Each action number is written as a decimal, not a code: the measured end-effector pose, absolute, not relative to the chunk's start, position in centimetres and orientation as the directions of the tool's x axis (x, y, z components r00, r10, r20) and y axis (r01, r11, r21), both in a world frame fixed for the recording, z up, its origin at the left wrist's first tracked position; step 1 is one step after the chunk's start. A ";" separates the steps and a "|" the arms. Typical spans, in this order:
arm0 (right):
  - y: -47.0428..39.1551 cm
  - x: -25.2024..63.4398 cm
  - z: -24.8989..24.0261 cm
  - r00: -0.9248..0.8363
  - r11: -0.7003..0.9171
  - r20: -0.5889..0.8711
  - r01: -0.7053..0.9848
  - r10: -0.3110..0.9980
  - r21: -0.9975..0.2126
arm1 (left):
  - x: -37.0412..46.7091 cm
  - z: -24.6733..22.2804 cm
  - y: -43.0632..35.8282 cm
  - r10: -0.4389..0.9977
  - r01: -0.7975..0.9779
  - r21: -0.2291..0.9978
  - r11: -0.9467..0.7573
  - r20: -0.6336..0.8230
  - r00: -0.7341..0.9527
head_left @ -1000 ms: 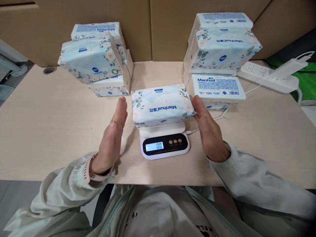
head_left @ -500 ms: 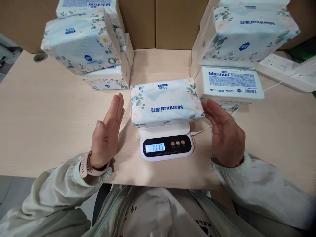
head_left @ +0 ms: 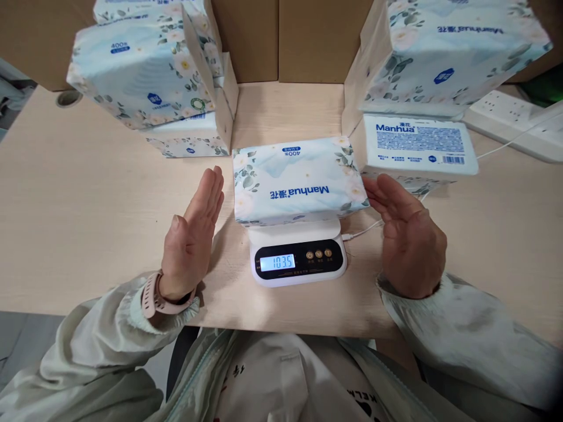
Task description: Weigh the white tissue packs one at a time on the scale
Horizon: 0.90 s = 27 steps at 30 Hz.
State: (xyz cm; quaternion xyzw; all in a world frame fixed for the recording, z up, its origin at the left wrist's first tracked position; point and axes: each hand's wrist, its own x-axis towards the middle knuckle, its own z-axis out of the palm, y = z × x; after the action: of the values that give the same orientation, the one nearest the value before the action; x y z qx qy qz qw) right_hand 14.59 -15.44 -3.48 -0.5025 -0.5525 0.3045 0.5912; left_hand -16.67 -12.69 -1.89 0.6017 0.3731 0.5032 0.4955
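A floral tissue pack [head_left: 299, 179] lies on a small white kitchen scale [head_left: 299, 258] whose lit display reads 103.5. My left hand [head_left: 191, 237] stands flat and open just left of the pack, not touching it. My right hand [head_left: 407, 234] is open on the pack's right side, fingertips close to its corner, holding nothing.
A stack of tissue packs [head_left: 149, 76] rises at the back left and another stack [head_left: 422, 76] at the back right. A white power strip [head_left: 514, 120] lies far right, with a thin cable running to the scale. Cardboard boxes [head_left: 308, 35] stand behind the wooden desk [head_left: 88, 193].
My right hand let go of the pack and drew back slightly. The scale reading went from 0.0 to 103.5. The view moved closer to the desk.
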 end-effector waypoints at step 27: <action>-15.5 14.5 -3.8 0.189 0.356 0.405 0.246 0.895 -0.902 | -17.1 -2.2 -12.7 0.936 -0.120 0.969 -0.218 0.242 0.257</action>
State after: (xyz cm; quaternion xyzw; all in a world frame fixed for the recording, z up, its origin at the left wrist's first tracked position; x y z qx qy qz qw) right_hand 14.54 -15.52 -3.76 -0.4965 -0.5745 0.2749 0.5897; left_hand -17.09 -12.74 -2.22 0.5954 0.3426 0.5043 0.5233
